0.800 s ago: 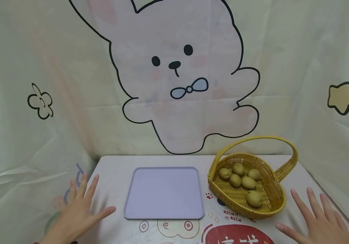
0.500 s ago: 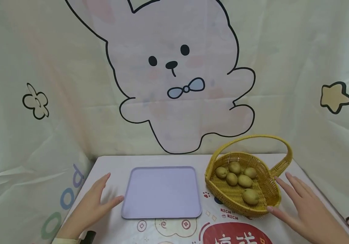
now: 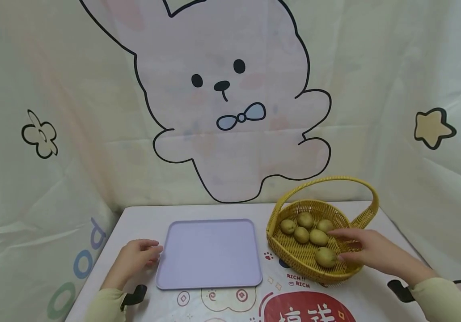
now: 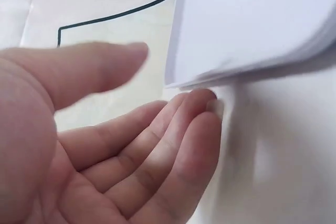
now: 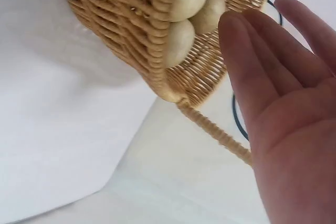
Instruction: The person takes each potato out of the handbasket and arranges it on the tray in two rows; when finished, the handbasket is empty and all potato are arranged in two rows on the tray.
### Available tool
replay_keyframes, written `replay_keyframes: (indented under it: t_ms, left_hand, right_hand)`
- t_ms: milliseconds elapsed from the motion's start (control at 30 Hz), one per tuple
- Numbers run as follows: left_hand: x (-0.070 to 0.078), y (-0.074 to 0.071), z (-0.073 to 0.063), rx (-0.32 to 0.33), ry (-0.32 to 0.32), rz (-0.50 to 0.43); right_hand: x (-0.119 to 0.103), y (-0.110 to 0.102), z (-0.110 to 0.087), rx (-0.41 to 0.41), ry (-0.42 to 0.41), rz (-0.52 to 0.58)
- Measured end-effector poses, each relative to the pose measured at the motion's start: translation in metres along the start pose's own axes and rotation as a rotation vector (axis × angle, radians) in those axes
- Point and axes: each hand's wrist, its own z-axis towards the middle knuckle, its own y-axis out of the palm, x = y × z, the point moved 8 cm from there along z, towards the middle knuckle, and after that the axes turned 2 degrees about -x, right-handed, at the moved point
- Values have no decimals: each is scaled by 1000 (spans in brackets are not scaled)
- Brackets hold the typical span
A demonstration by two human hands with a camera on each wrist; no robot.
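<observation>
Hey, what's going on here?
Someone's right hand is over the basket, close to what look like potatoes, but not gripping any. The left hand is by the left edge of the tray; I can't tell if it's touching. All the potatoes in sight are in the basket.

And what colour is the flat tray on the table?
The tray is plain pale lavender, best seen in the head view.
</observation>
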Motion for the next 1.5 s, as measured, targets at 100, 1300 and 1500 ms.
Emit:
replay_keyframes:
  t_ms: [100,1300,1500]
  left_hand:
    - [-5,6,6,-18,-36,-95]
    - [-33,16,12,-57,-85,-204]
    - [-34,17,13,-61,-78,-227]
  right_hand:
    - [7,3,10,-56,5,42]
    - [14,36,60,-277,151,-26]
    - [13,38,62,-286,160,-55]
